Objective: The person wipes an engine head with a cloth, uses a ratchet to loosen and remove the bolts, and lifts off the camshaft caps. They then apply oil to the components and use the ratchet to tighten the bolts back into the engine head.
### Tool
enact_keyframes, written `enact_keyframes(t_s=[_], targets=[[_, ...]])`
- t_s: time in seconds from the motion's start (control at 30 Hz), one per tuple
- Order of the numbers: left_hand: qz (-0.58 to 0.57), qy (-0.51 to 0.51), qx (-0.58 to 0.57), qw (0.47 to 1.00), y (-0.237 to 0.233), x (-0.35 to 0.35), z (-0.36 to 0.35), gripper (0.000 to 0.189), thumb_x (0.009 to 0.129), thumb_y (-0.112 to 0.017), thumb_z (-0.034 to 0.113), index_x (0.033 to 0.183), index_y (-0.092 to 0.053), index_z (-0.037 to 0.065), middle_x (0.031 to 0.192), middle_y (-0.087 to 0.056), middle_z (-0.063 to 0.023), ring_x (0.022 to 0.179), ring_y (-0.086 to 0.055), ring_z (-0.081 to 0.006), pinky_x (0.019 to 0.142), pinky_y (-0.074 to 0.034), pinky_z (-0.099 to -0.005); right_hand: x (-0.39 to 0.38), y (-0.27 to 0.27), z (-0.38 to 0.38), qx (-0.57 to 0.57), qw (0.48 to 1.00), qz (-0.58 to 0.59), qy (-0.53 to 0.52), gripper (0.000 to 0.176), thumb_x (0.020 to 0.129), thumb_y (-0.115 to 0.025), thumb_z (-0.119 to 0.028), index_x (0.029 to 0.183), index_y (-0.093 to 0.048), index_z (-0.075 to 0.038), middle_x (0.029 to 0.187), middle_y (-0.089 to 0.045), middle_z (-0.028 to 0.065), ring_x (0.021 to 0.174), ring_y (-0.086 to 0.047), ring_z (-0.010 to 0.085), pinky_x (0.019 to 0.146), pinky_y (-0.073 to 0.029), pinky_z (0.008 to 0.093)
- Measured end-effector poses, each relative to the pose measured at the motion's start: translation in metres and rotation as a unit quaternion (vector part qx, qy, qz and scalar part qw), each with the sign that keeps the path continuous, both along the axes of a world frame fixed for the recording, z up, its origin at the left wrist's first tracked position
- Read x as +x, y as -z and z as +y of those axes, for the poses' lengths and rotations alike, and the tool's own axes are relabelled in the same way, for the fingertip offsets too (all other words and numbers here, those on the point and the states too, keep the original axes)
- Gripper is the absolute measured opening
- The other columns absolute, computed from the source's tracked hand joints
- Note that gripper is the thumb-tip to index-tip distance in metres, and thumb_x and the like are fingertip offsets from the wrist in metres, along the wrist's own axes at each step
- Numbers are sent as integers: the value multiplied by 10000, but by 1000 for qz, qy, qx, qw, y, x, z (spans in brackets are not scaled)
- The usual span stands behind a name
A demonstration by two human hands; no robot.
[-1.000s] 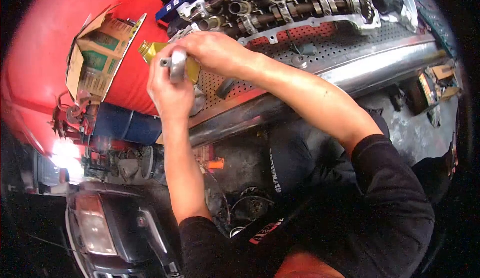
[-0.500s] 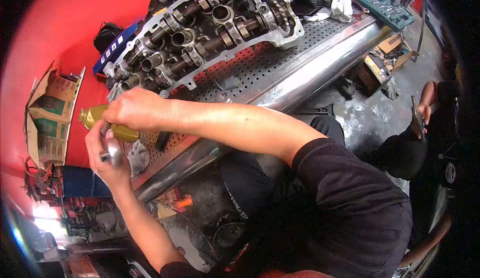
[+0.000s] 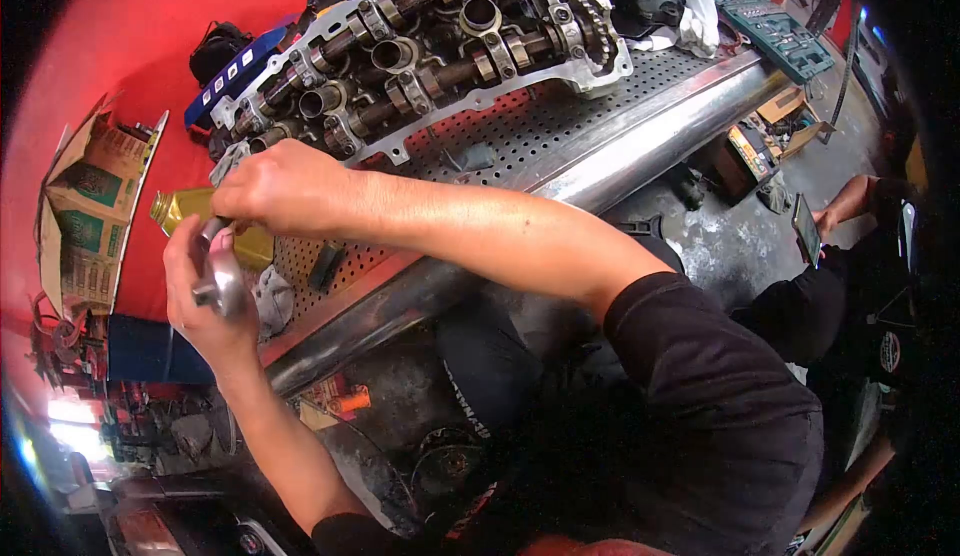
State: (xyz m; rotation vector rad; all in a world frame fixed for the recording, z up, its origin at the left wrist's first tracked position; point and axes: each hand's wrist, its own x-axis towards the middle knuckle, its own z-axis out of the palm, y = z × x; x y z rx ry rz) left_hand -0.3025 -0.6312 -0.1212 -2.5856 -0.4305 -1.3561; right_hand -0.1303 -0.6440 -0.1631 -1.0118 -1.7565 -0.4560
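My left hand (image 3: 212, 326) is closed around a shiny grey metal part (image 3: 229, 291) with a rounded end. Right above it, my right hand (image 3: 275, 191) forms a fist against the upper end of that part; what its fingers grip is hidden. Behind both hands is a yellow-green bottle (image 3: 187, 206) without a visible cap, partly covered by them. A cylinder head (image 3: 425, 101) with camshafts and round metal tubes lies on the perforated metal bench, beyond my right forearm.
The bench's rounded metal edge (image 3: 640, 136) runs diagonally. A green socket set (image 3: 775, 31) lies at its far right. Open cardboard boxes are at the left (image 3: 95, 206) and on the floor (image 3: 755, 146). At the right, another person's hand (image 3: 825, 222) holds a dark flat object (image 3: 806, 228).
The view has shifted slightly, so the cylinder head appears farther right. My hands stay together around the metal part, the right one slightly higher in view. The other person's flat object has turned and shifted left.
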Motion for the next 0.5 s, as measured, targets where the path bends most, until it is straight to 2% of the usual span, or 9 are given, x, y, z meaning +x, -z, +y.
enact_keyframes(t_s=[0.07,0.1,0.17,0.23,0.27,0.33,0.37,0.47,0.5], targets=[[-12,-12,-14,1000,2,-3,3,210,938,-624,97,1122,-616,-2,1017,-670,-126,861,-672,-243,788,-521,-329,-5,5,2,51,998,26,20,244,756,-656,-70,999,-651,-74,902,-679,100,909,-675,318,706,-543,419],[-5,-40,-30,999,2,-3,-1,214,923,-630,71,1125,-616,1,1011,-667,-128,879,-672,-244,801,-524,-338,-7,4,0,83,996,38,15,250,765,-650,-74,1015,-648,-72,914,-680,108,917,-673,323,722,-542,421],[15,-11,7,1000,1,-3,-2,232,875,-648,45,1102,-621,8,970,-647,-132,866,-649,-287,793,-511,-374,-11,0,-7,147,987,66,3,263,783,-637,-81,1046,-642,-69,938,-682,126,932,-670,334,754,-540,425],[48,-5,51,998,-2,-2,-3,225,849,-640,6,1074,-623,19,936,-625,-144,864,-626,-335,788,-495,-414,-11,-6,-12,4,997,47,-54,296,786,-635,-79,1081,-636,-68,985,-685,141,957,-666,335,785,-537,425],[61,2,86,994,-4,-3,-2,245,844,-650,24,1087,-617,18,947,-626,-145,859,-629,-331,788,-499,-399,-11,-6,-14,-68,994,40,-82,312,787,-634,-78,1099,-633,-68,1008,-687,149,969,-665,335,801,-535,426],[90,20,159,983,-6,-5,3,291,834,-671,60,1113,-605,15,970,-628,-146,848,-634,-323,788,-506,-371,-1,0,-8,-15,996,25,-85,334,764,-641,-40,1097,-643,-62,1047,-696,137,979,-671,314,800,-547,415],[89,28,151,984,-5,-8,9,271,862,-691,96,1110,-608,29,994,-634,-131,841,-642,-281,782,-510,-355,0,4,-4,7,997,30,-74,324,761,-642,-36,1084,-650,-63,1040,-700,130,972,-674,309,793,-551,411],[-32,-16,18,999,10,-6,0,278,860,-723,109,1108,-613,46,992,-646,-105,827,-646,-230,768,-515,-329,-8,14,3,113,992,57,-26,236,760,-682,-76,996,-677,-65,967,-714,90,914,-691,287,757,-563,394],[-38,-24,-16,999,11,-7,1,327,822,-758,69,1116,-617,56,988,-656,-83,825,-647,-193,759,-518,-308,-13,17,6,146,987,65,-16,234,759,-695,-94,991,-677,-65,960,-713,85,905,-693,283,753,-564,393]])
